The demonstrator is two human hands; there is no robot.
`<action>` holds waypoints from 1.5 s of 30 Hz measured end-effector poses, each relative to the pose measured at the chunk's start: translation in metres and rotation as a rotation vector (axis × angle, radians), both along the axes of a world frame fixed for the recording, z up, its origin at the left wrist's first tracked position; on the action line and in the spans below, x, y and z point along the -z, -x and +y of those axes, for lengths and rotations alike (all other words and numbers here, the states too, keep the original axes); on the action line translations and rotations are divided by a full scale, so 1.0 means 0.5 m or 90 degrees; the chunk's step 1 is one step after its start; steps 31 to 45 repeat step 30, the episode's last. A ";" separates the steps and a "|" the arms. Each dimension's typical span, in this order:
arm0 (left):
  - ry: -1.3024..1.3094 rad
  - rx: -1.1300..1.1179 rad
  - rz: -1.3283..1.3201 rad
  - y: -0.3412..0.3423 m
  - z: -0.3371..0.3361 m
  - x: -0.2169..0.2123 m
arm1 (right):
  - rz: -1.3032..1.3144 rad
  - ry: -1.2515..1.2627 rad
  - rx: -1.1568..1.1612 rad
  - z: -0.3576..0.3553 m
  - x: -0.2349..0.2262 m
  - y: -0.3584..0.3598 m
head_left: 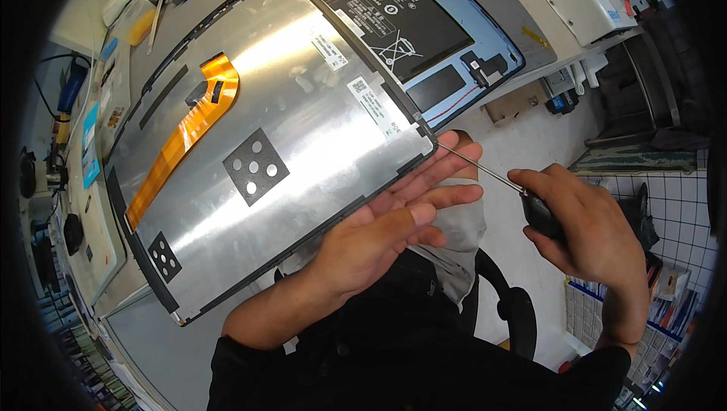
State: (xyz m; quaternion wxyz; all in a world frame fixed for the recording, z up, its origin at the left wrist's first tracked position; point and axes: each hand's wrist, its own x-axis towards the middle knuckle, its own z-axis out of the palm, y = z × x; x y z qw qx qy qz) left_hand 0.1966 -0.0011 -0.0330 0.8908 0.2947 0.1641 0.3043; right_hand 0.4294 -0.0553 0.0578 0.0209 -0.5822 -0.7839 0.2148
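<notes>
While under panel (265, 146), left hand (379, 237) flat.

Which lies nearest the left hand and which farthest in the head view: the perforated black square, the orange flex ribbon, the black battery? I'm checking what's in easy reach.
1. Perforated black square, mid-panel, just up-left of the left hand.
2. Orange flex ribbon, farther left on the silver panel.
3. Black battery, in the open shell at the top.
</notes>
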 end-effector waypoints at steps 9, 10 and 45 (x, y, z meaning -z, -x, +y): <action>-0.009 0.005 0.020 -0.003 0.003 -0.003 | -0.017 -0.024 -0.014 0.000 0.000 0.000; -0.012 0.007 0.025 -0.004 0.004 -0.004 | -0.019 -0.028 -0.016 0.000 0.000 0.000; -0.007 0.005 -0.006 -0.009 0.004 0.001 | -0.017 -0.039 -0.030 0.000 0.003 -0.002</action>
